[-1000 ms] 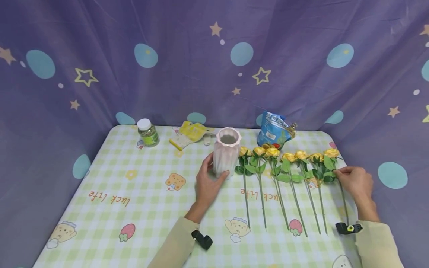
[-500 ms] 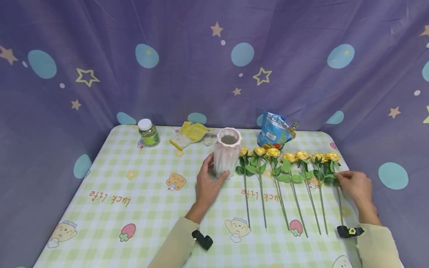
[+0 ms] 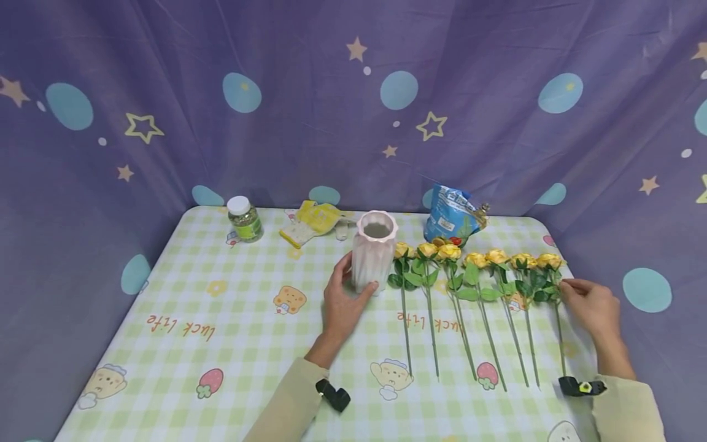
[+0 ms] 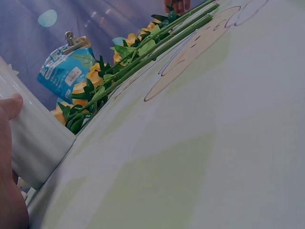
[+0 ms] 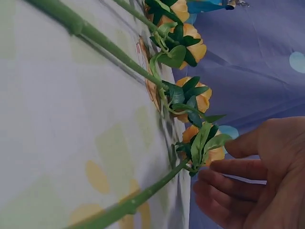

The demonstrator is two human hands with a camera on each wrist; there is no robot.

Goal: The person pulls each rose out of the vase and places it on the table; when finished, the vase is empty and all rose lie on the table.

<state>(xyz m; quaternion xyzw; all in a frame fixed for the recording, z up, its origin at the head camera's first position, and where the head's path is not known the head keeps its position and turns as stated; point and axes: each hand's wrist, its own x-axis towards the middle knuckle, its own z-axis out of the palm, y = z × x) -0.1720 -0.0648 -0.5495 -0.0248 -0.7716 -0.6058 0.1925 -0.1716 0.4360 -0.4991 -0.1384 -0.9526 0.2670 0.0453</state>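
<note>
My left hand (image 3: 343, 305) grips a pale pink, fluted vase (image 3: 374, 255), thumb across its front and fingers round its left side. The vase stands upright in the head view and fills the left edge of the left wrist view. Several yellow artificial roses lie in a row to its right, blooms away from me and green stems towards me. At the rightmost rose (image 3: 551, 262), my right hand (image 3: 592, 307) is beside the upper leaves. In the right wrist view its thumb and fingers stand apart, the thumb tip close to a leaf (image 5: 218, 142); whether they touch is unclear.
A blue snack bag (image 3: 450, 213) with a metal clip (image 4: 71, 42) stands behind the roses. Further left at the back are yellow-and-white gloves (image 3: 313, 222) and a white-lidded jar (image 3: 245, 219). A checked cloth (image 3: 243, 362) covers the table; a purple curtain (image 3: 309, 147) hangs behind.
The rightmost rose has shifted, its bloom a little nearer to me and its stem straighter. My right hand has drawn slightly right, away from the leaves. My left hand and the vase have stayed put.
</note>
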